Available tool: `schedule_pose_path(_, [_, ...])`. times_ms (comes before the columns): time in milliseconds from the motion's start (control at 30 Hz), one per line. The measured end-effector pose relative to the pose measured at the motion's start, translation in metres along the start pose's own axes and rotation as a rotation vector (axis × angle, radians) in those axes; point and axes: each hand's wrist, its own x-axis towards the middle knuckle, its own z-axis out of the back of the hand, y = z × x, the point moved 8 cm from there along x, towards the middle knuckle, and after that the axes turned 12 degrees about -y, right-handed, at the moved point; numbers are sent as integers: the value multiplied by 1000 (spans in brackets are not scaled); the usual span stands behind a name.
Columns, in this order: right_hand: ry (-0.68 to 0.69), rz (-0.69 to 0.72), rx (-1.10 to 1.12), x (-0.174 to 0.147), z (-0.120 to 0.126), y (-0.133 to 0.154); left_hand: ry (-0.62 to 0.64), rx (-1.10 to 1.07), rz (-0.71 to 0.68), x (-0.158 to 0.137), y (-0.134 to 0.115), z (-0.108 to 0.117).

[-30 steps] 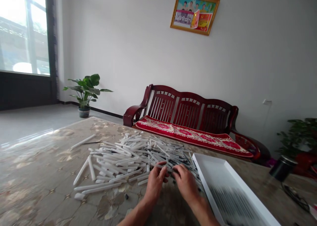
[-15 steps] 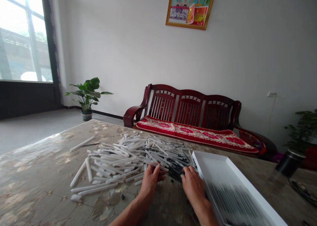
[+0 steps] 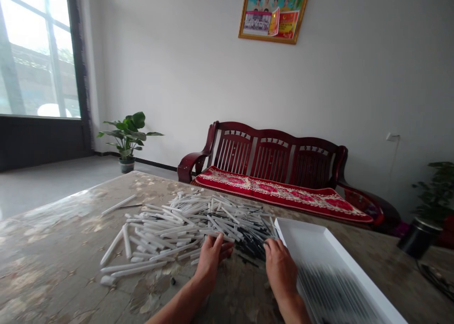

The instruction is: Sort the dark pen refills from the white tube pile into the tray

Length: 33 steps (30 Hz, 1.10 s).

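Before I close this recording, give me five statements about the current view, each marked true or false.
1. The right hand is nearer the white tray than the left hand is. True.
2. The pile of sticks contains only white pieces. False: black pieces show on its right side.
3. A red patterned cloth lies on the wooden bench. True.
4. The tray is empty. False: a blurred row of slender sticks lies in its near part.
5. Both hands are bare. True.

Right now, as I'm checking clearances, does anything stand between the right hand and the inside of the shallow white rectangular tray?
Yes: the raised left wall of the tray, beside the right hand; nothing else visible intervenes.
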Motion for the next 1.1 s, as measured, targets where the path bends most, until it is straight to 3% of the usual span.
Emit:
schedule_pose_path(100, [-96,15,229,-1,3,5,-48,-70,30,0,-3,2])
schedule_pose_path(267, [-51,53,468,-4,-3,16,-110,-170,74,2,-9,5])
schedule_pose_path(433, [2,79,493,-7,-9,17,-128,-208,96,0,-15,5])
schedule_pose_path(800, [-51,69,467,-7,4,26,-103,-152,92,-2,-15,2])
schedule_pose_path(967, [-96,114,406,-6,13,29,9,3,-60,0,-19,-3])
schedule_pose_path(1100, [-96,77,466,-6,13,30,86,101,-43,-6,-11,-9])
